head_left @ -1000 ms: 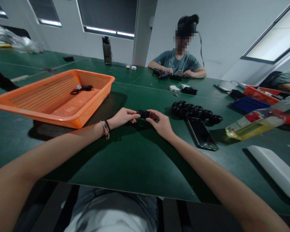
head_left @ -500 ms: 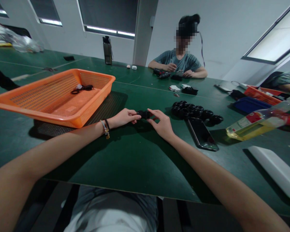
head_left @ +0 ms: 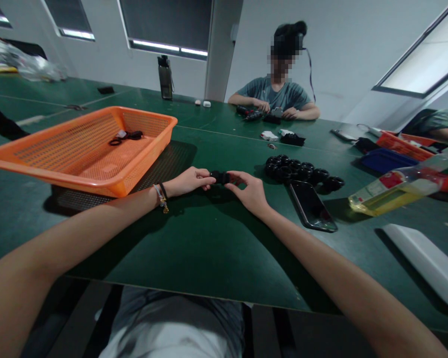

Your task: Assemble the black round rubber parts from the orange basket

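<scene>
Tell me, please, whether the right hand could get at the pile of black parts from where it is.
Probably yes: the right hand sits just left of the pile of black parts, with only bare table between.

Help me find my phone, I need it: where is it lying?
In the head view the phone lies flat on the green table, right of the right hand, beside the black parts pile.
</scene>
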### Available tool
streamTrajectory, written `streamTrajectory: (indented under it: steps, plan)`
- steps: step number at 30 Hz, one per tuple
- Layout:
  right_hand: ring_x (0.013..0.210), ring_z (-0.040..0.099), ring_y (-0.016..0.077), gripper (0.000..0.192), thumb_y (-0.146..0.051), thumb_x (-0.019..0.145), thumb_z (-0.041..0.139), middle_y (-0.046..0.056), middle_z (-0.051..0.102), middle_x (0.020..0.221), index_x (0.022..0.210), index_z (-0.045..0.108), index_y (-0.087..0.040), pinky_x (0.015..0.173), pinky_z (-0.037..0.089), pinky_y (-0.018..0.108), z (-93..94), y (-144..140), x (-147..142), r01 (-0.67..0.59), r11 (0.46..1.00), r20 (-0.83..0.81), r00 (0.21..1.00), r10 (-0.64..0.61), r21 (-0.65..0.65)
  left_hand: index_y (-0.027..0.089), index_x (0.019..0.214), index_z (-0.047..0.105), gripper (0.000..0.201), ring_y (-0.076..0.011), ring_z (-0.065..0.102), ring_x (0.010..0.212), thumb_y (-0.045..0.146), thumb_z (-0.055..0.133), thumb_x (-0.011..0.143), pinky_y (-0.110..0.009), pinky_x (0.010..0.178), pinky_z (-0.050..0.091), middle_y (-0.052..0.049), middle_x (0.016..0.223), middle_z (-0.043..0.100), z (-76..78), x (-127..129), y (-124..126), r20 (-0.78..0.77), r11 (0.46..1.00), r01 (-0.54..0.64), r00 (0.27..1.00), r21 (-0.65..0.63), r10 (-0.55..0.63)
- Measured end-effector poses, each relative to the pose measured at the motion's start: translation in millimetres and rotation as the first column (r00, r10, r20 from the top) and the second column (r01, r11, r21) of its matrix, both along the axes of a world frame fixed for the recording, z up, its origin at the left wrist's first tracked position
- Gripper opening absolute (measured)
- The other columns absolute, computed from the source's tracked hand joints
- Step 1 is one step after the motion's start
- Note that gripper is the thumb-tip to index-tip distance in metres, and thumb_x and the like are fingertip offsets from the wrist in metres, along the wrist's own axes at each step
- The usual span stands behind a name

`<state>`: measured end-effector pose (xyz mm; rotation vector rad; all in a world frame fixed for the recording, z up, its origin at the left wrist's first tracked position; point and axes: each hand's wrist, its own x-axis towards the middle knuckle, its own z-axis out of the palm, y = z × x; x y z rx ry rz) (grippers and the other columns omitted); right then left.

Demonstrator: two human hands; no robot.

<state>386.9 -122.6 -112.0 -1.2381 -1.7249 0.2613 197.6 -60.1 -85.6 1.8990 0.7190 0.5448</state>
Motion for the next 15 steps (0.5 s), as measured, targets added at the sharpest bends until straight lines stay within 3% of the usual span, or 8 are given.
streamTrajectory:
  steps: [15]
  plan:
    - [0.076, 0.063, 0.0167, 0.03, -0.025, 0.072, 0.065, 0.003, 0.069, 0.086, 0.101, 0.066, -0.022, 0.073, 0.051, 0.033, 0.1, 0.3, 2.3, -0.029, 0.999, 0.055, 0.998, 0.028, 0.019, 0.01, 0.061, 0.058, 0.021, -0.0051, 0.047, 0.055, 0.022, 0.053, 0.077, -0.019, 0.059, 0.041, 0.003, 0.063, 0.048, -1.1, -1.3, 0.8, 0.015, 1.0, -0.005, 1.0, -0.012, 0.005]
